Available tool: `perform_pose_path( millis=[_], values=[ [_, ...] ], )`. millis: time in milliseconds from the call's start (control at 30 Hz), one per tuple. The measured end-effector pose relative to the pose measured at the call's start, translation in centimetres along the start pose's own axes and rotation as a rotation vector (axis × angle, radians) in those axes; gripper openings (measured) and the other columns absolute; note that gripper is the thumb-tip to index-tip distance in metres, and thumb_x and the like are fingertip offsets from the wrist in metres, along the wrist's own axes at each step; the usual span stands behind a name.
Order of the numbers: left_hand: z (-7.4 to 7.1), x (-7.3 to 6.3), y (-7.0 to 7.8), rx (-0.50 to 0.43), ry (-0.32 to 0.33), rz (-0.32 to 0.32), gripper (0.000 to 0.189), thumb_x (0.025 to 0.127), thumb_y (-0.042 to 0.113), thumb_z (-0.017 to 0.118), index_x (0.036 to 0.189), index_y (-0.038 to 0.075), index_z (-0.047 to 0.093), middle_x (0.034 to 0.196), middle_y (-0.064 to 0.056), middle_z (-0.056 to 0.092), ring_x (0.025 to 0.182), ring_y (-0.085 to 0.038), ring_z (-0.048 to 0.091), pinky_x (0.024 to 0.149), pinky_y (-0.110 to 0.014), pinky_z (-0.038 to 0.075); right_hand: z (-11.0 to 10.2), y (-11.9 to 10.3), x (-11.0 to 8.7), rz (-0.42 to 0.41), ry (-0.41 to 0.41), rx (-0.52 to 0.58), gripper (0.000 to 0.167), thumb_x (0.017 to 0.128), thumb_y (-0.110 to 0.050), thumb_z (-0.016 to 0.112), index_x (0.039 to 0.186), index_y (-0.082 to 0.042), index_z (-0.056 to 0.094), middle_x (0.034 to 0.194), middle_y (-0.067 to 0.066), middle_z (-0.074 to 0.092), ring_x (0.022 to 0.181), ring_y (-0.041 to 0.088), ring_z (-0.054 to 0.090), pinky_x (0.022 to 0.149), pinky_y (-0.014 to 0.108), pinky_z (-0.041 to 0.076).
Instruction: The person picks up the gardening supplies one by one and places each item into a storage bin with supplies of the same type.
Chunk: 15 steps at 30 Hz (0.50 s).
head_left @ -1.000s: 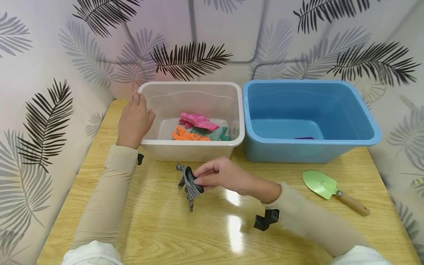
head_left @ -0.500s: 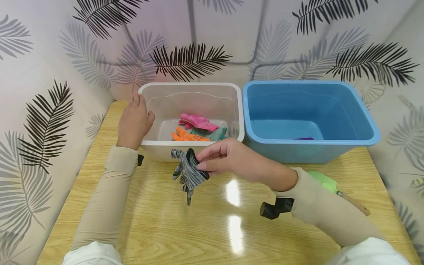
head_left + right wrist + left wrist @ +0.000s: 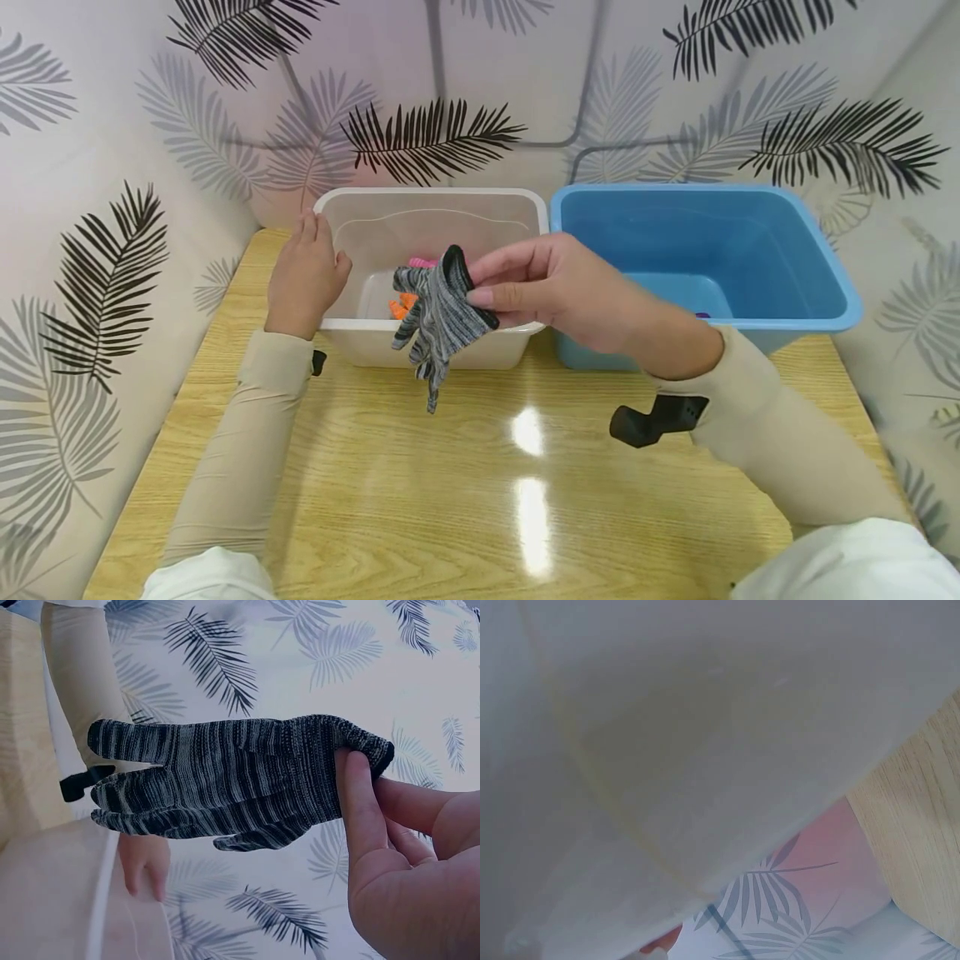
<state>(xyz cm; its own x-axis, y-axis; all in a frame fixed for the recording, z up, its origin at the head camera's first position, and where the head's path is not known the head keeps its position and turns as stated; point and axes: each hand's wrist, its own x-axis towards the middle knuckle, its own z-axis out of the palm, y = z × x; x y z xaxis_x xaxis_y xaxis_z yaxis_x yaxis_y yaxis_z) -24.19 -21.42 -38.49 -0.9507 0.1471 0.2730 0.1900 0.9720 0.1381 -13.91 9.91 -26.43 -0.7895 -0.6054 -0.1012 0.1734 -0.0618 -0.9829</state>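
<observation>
My right hand pinches a grey-and-black striped knit glove by its dark cuff, thumb on one side and fingers on the other. The glove hangs over the front edge of the white bin, its fingers drooping down and left. In the right wrist view the whole glove stretches sideways from the pinch. My left hand rests on the white bin's left rim, fingers extended and thumb apart. Inside that bin, bits of a pink cloth item and an orange one show; the held glove covers the rest.
Right beside the white bin stands a blue bin, with a sliver of something purple at its bottom. Both are on a wooden table against a leaf-patterned cloth backdrop. The left wrist view is mostly the bin's pale wall.
My right hand has lifted the striped glove up from low over the table to the white bin's front. The right forearm now covers the green trowel. My left hand has stayed put.
</observation>
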Motion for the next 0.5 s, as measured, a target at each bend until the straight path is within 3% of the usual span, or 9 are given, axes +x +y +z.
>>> perform_pose_path(
  millis=[333,500],
  values=[
    [0.2,0.1,-0.1,0.000,0.001,-0.002,0.057,0.089,0.015,0.048,0.132,-0.019,0.033,0.137,-0.035,0.033,0.130,-0.042,0.031,0.106,-0.047,0.028,-1.4,-2.4,2.0,-0.013,0.026,0.103,0.020,0.085,0.007,0.059,0.104,0.004,0.067,0.104,0.015,0.066,0.085,0.024,0.067,0.081,0.037,0.052],
    [0.1,0.2,-0.1,-0.006,-0.001,-0.005,0.057,0.090,0.016,0.047,0.133,-0.019,0.032,0.138,-0.035,0.032,0.130,-0.042,0.031,0.106,-0.047,0.027,-2.0,-3.6,3.2,-0.060,0.045,0.138,0.019,0.085,0.007,0.058,0.100,0.002,0.069,0.101,0.014,0.067,0.083,0.023,0.066,0.077,0.033,0.053]
  ],
)
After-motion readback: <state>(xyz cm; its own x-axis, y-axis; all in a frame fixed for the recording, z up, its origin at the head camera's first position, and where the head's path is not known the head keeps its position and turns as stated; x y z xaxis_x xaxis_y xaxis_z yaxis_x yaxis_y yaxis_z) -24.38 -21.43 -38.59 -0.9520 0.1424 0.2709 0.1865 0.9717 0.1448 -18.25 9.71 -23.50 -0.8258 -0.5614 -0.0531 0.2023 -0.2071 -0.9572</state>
